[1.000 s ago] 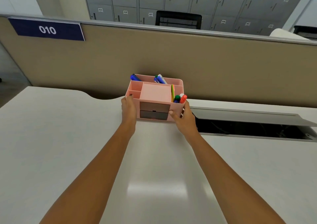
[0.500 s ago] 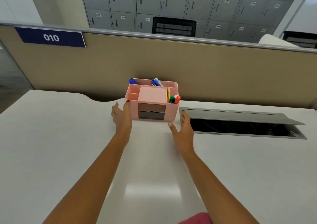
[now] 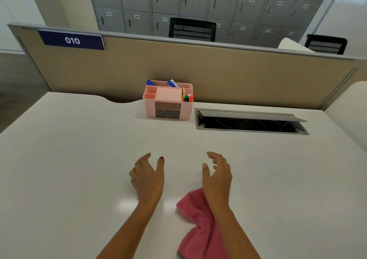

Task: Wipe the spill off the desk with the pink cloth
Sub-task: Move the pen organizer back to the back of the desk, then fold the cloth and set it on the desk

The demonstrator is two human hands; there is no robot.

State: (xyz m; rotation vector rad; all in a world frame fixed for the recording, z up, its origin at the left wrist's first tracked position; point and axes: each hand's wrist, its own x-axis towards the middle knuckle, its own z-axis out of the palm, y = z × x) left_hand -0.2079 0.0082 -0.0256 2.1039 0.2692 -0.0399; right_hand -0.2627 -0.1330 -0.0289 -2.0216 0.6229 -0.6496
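Note:
The pink cloth (image 3: pixel 196 223) lies crumpled on the white desk (image 3: pixel 69 169) near its front edge, partly under my right forearm. My right hand (image 3: pixel 217 176) hovers just above and beyond the cloth, fingers apart, holding nothing. My left hand (image 3: pixel 148 176) is open to the left of it, also empty. I cannot make out any spill on the desk surface; only a pale light reflection shows between my arms.
A pink desk organiser (image 3: pixel 167 101) with pens stands at the back of the desk against the beige partition (image 3: pixel 238 76). To its right is an open cable tray (image 3: pixel 250 122) with a raised grey lid. Lockers and black chairs lie beyond.
Both hands let go of the organiser and drew back toward me, now open over the desk. The view tilted down, bringing the pink cloth into sight under my right arm.

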